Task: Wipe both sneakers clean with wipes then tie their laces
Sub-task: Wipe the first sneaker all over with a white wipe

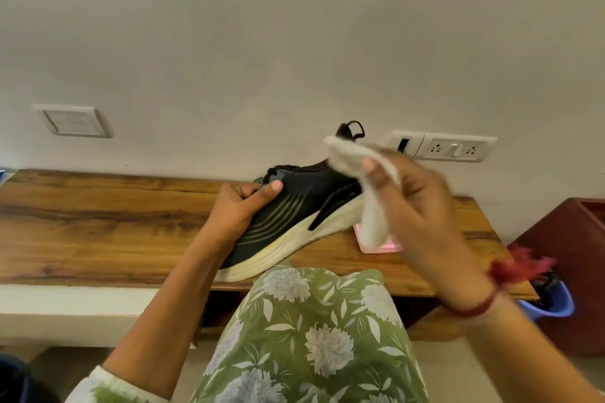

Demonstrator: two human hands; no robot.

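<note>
Wiping seems underway: left hand grips 1 sneaker, right hand pinches a wipe; 2nd sneaker unseen, lace-tying remains.

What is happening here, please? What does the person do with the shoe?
A person is cleaning a black sneaker. The left hand grips it, tilted, over the table. The right hand holds a white wipe by the heel end; whether it touches is unclear. A pink pack lies on the table. No second sneaker is in view.
</note>
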